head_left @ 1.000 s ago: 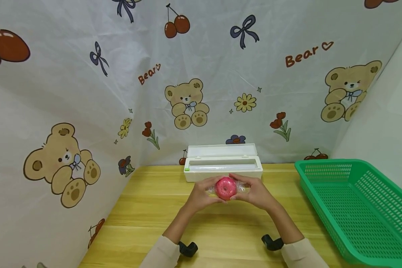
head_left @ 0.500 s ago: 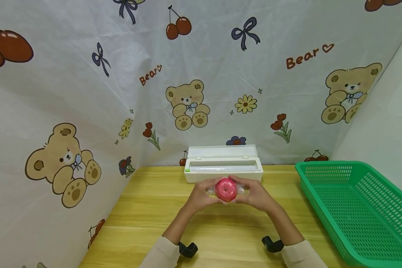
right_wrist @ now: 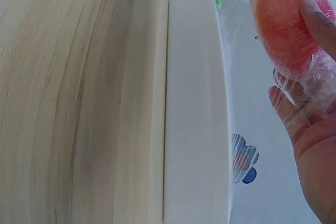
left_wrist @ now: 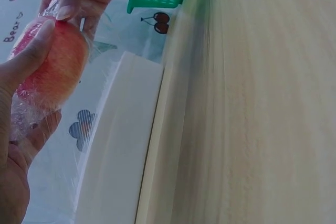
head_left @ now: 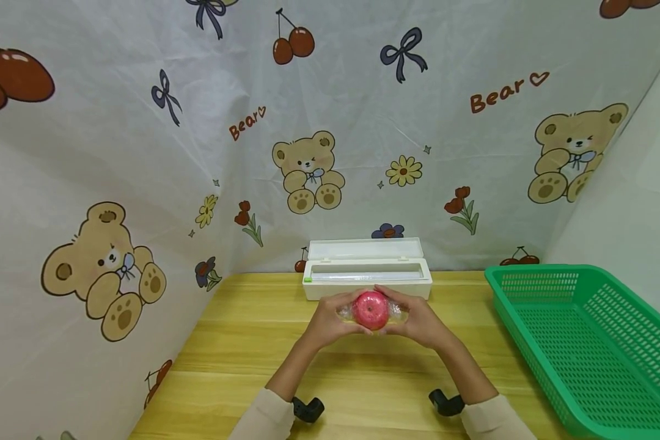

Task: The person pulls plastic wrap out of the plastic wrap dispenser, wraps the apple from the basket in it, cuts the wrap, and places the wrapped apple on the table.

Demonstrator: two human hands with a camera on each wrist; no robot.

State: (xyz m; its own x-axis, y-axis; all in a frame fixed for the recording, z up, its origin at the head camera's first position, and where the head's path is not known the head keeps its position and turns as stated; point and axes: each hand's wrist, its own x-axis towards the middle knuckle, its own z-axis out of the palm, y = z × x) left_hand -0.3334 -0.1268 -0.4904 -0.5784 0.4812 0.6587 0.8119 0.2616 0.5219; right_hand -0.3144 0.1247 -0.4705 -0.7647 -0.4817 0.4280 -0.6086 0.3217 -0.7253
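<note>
A red apple (head_left: 371, 310) wrapped in clear cling film is held above the table between both hands. My left hand (head_left: 329, 322) grips it from the left, thumb below and fingers above in the head view. From the right, my right hand (head_left: 420, 319) holds it the same way. Crumpled film (left_wrist: 25, 116) bunches at the apple's side against the left palm. More gathered film (right_wrist: 321, 80) lies at the right palm. In the left wrist view, both thumbs press on the apple's near side.
Behind the hands stands a white cling film dispenser box (head_left: 367, 287), its lid (head_left: 365, 248) raised and a film roll inside. A green plastic basket (head_left: 533, 351) sits on the right of the wooden table (head_left: 242, 354). A bear-patterned cloth (head_left: 363, 98) backs the table.
Both hands keep their grip on the wrapped apple in nearly the same place. The head view has shifted very slightly.
</note>
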